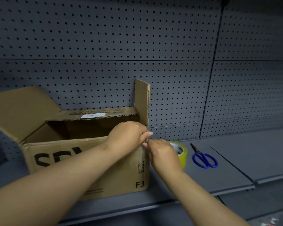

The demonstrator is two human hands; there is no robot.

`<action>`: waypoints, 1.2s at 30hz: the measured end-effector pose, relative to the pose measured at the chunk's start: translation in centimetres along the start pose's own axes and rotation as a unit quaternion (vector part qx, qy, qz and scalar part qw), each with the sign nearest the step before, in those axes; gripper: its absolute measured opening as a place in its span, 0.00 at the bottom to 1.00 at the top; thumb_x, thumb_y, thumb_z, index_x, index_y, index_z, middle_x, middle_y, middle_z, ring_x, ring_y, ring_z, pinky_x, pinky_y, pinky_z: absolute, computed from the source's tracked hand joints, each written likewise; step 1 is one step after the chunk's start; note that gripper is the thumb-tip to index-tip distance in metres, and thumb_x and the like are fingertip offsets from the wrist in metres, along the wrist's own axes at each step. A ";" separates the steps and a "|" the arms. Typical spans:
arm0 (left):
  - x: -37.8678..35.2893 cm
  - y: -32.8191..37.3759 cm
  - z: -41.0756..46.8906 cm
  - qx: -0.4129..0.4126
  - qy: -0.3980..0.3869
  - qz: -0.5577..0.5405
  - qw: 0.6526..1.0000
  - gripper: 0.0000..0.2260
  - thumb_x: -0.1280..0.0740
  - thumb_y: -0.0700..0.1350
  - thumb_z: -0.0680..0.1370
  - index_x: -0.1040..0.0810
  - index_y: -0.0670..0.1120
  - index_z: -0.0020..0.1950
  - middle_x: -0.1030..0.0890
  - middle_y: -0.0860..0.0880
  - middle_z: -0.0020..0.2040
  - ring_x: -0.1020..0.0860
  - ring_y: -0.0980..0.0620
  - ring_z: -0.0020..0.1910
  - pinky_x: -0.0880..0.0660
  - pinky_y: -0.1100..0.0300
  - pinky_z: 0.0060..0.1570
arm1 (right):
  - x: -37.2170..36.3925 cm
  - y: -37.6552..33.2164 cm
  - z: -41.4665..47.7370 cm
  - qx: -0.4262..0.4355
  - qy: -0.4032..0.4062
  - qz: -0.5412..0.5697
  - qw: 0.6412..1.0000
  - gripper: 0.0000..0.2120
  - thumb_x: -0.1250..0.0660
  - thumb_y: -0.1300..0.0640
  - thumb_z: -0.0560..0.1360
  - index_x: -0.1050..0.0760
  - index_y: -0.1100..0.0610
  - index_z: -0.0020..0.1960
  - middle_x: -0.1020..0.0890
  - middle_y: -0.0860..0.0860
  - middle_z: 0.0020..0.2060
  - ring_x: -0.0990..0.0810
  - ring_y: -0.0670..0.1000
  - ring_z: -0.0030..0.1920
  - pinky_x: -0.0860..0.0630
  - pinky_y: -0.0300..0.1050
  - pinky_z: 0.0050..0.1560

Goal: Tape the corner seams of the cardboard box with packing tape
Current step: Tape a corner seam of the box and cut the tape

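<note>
Both hands meet at the near right top corner of the open brown cardboard box (88, 160) on the grey metal shelf (219, 173): left hand (127, 134) pinching the upright flap's base, right hand (162, 152) curled shut, its hold unclear. Beside it sit a yellowish packing tape roll (183, 154) and blue-handled scissors (204, 159).
</note>
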State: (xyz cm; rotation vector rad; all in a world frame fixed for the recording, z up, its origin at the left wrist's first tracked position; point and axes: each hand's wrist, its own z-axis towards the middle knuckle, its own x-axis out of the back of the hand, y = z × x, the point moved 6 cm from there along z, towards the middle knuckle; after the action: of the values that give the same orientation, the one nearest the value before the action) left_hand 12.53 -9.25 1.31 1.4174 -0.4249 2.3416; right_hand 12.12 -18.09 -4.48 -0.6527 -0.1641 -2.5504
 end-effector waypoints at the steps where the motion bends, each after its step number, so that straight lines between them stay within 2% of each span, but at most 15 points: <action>1: 0.0 0.0 0.0 -0.001 0.001 -0.001 1.000 0.15 0.45 0.55 0.80 0.27 0.51 0.38 0.26 0.54 0.38 0.25 0.53 0.40 0.30 0.58 0.38 | -0.3 0.1 -0.1 -0.003 -0.011 0.022 1.000 0.15 0.42 0.53 0.73 0.30 0.57 0.29 0.26 0.52 0.22 0.28 0.54 0.24 0.40 0.46 0.33; 4: 0.1 0.0 -0.3 0.001 0.004 0.002 1.000 0.15 0.45 0.56 0.80 0.29 0.51 0.38 0.26 0.54 0.38 0.26 0.53 0.39 0.29 0.58 0.38 | -1.5 0.6 -1.1 -0.023 -0.074 0.059 0.995 0.17 0.45 0.50 0.75 0.31 0.57 0.31 0.24 0.53 0.25 0.27 0.55 0.26 0.40 0.42 0.30; 7: 0.0 0.0 -0.2 0.001 0.006 0.008 1.000 0.14 0.46 0.56 0.80 0.30 0.51 0.39 0.28 0.54 0.38 0.28 0.55 0.38 0.34 0.61 0.37 | -2.7 0.9 -2.5 -0.067 -0.140 0.146 0.977 0.29 0.55 0.38 0.74 0.29 0.60 0.36 0.21 0.58 0.33 0.24 0.58 0.35 0.38 0.44 0.34; 9: 0.0 -0.1 -0.2 -0.004 0.007 0.010 1.000 0.14 0.46 0.56 0.80 0.29 0.50 0.40 0.28 0.54 0.39 0.28 0.55 0.39 0.33 0.60 0.37 | -3.1 1.0 -2.8 -0.071 -0.127 0.169 0.975 0.33 0.58 0.36 0.73 0.27 0.62 0.38 0.20 0.60 0.35 0.24 0.58 0.38 0.39 0.44 0.36; 11: -0.1 -0.1 -0.2 -0.005 0.005 0.010 1.000 0.15 0.46 0.56 0.80 0.26 0.49 0.42 0.27 0.54 0.39 0.27 0.54 0.39 0.31 0.60 0.38 | -3.3 0.9 -2.7 -0.071 -0.128 0.181 0.973 0.31 0.58 0.39 0.73 0.27 0.62 0.38 0.20 0.60 0.36 0.24 0.59 0.38 0.39 0.43 0.37; 13: -0.1 -0.1 -0.2 -0.006 0.005 0.010 1.000 0.16 0.46 0.56 0.80 0.24 0.49 0.44 0.27 0.54 0.40 0.26 0.54 0.40 0.29 0.59 0.39 | -3.1 0.9 -2.8 -0.066 -0.124 0.192 0.971 0.31 0.58 0.36 0.74 0.29 0.59 0.37 0.20 0.60 0.35 0.25 0.58 0.37 0.39 0.43 0.37; 17: 0.1 0.1 -0.3 -0.003 0.003 0.011 1.000 0.14 0.47 0.56 0.80 0.30 0.51 0.40 0.29 0.55 0.39 0.29 0.55 0.38 0.28 0.58 0.40 | -3.4 0.8 -4.8 -0.082 -0.159 0.193 0.965 0.38 0.62 0.31 0.71 0.28 0.61 0.41 0.20 0.61 0.37 0.24 0.58 0.39 0.38 0.44 0.38; 20: 0.0 0.0 -0.3 -0.004 0.006 0.007 1.000 0.14 0.47 0.56 0.80 0.30 0.52 0.40 0.29 0.55 0.39 0.29 0.56 0.38 0.29 0.60 0.39 | -4.4 0.7 -5.9 -0.091 -0.194 0.167 0.963 0.30 0.55 0.39 0.73 0.27 0.61 0.38 0.20 0.59 0.32 0.23 0.58 0.34 0.36 0.43 0.34; 22: 0.0 0.0 -0.3 -0.006 0.005 0.012 1.000 0.14 0.47 0.56 0.80 0.30 0.51 0.40 0.28 0.55 0.39 0.29 0.56 0.38 0.29 0.60 0.38 | -4.3 1.0 -5.7 -0.091 -0.175 0.133 0.971 0.22 0.48 0.46 0.74 0.28 0.59 0.32 0.23 0.55 0.24 0.24 0.54 0.26 0.40 0.40 0.29; 23: 0.0 0.0 -0.3 -0.007 0.006 0.013 1.000 0.14 0.47 0.56 0.80 0.31 0.52 0.40 0.29 0.55 0.39 0.29 0.56 0.38 0.30 0.61 0.38 | -4.2 1.0 -5.5 -0.089 -0.173 0.141 0.971 0.22 0.48 0.45 0.74 0.28 0.60 0.32 0.23 0.56 0.25 0.24 0.54 0.26 0.41 0.41 0.29; 27: 0.0 0.0 -0.4 -0.007 0.014 0.012 1.000 0.14 0.47 0.56 0.80 0.30 0.52 0.41 0.29 0.55 0.39 0.30 0.56 0.38 0.31 0.61 0.38 | -4.4 1.1 -6.4 -0.094 -0.215 0.204 0.950 0.41 0.61 0.30 0.68 0.26 0.64 0.44 0.20 0.62 0.41 0.23 0.60 0.42 0.38 0.44 0.39; 30: 0.0 0.0 -0.5 -0.005 0.013 0.013 1.000 0.15 0.47 0.56 0.80 0.27 0.50 0.42 0.29 0.55 0.40 0.29 0.55 0.39 0.29 0.59 0.40 | -4.7 1.0 -6.9 -0.112 -0.244 0.215 0.939 0.43 0.60 0.27 0.67 0.25 0.63 0.44 0.19 0.61 0.41 0.22 0.59 0.42 0.37 0.42 0.38; 32: 0.1 0.0 -0.4 -0.001 0.011 0.013 1.000 0.16 0.47 0.57 0.80 0.26 0.49 0.43 0.29 0.55 0.40 0.28 0.55 0.39 0.28 0.58 0.40 | -4.6 1.6 -6.8 -0.093 -0.271 0.199 0.937 0.39 0.59 0.29 0.68 0.25 0.61 0.44 0.19 0.59 0.42 0.23 0.57 0.42 0.35 0.44 0.39; 34: 0.1 -0.1 -0.4 0.009 0.009 0.017 1.000 0.15 0.47 0.57 0.80 0.29 0.50 0.41 0.29 0.55 0.39 0.29 0.55 0.39 0.31 0.59 0.38 | -3.6 3.7 -6.0 -0.110 -0.243 0.162 0.950 0.24 0.49 0.37 0.75 0.27 0.57 0.44 0.20 0.56 0.43 0.25 0.54 0.43 0.33 0.45 0.43; 36: 0.1 -0.4 -0.4 0.027 0.002 0.016 1.000 0.15 0.47 0.59 0.79 0.31 0.51 0.40 0.29 0.55 0.39 0.29 0.55 0.39 0.30 0.59 0.38 | -2.7 6.8 -5.1 -0.153 -0.220 0.086 0.960 0.14 0.41 0.46 0.77 0.27 0.55 0.51 0.22 0.53 0.51 0.26 0.53 0.52 0.31 0.45 0.52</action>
State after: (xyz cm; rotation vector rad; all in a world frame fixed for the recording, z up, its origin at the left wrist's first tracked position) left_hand 12.36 -8.75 1.24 1.4403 -0.3893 2.3979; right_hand 15.41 -24.02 -10.33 -1.2912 0.1381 -2.2466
